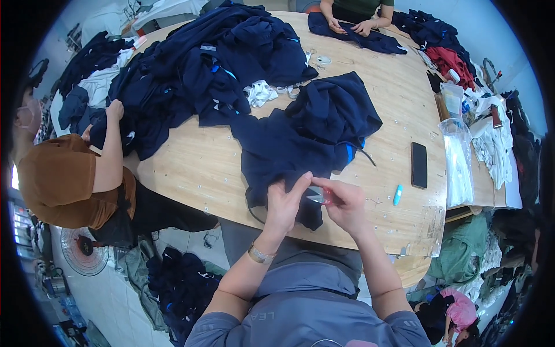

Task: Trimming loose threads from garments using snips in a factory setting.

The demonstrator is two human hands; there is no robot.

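Navy garment (306, 136) lies bunched and soft at the near edge of the pale wooden table (196, 168), its hem pulled toward the person. Both forearms rise from below. Left hand (284, 202) pinches the dark fabric between thumb and fingers; right hand (347, 202) is closed around a small red-handled metal snipper (319, 196), touching the cloth.

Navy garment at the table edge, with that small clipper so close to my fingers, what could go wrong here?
The small clipper in the right hand sits very near the left hand, so a slip might nick a fingertip. It could also cut the navy garment itself. The blue marker and phone might get dragged off if the cloth is tugged.
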